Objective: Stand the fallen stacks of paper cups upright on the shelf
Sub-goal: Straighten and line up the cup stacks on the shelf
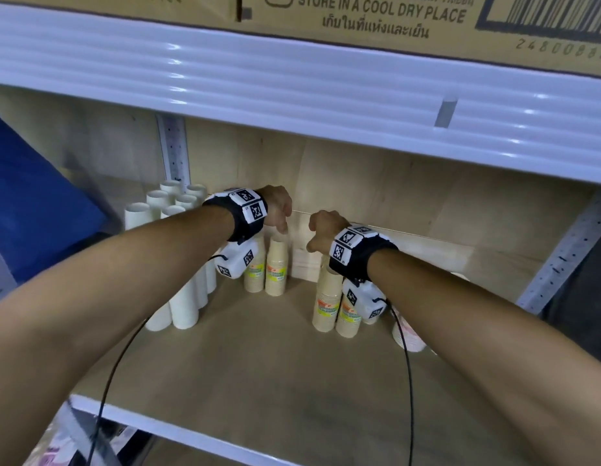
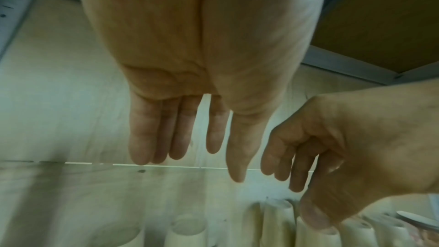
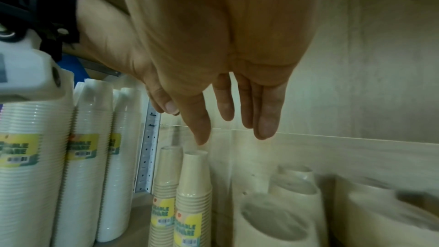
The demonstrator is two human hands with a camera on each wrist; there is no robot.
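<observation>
Both hands hover empty inside the shelf bay, above upright cup stacks. My left hand [image 1: 280, 210] [image 2: 190, 147] hangs with straight fingers just over two tan stacks with yellow labels [image 1: 275, 267] [image 3: 193, 194]. My right hand [image 1: 321, 230] [image 3: 228, 119] is a little to the right, fingers relaxed, above another pair of tan labelled stacks [image 1: 326, 304]. Tall white stacks [image 1: 178, 264] [image 3: 83, 157] stand at the left. A pale stack with pinkish print [image 1: 408, 338] lies on its side at the right, mostly hidden behind my right forearm.
The wooden shelf board [image 1: 258, 364] has bare room in front of the stacks. The white upper shelf edge [image 1: 292, 95] hangs low overhead with a cardboard box [image 1: 359, 15] on it. Perforated metal posts [image 1: 173, 146] [image 1: 568, 250] flank the bay. A blue object [image 1: 33, 203] sits at far left.
</observation>
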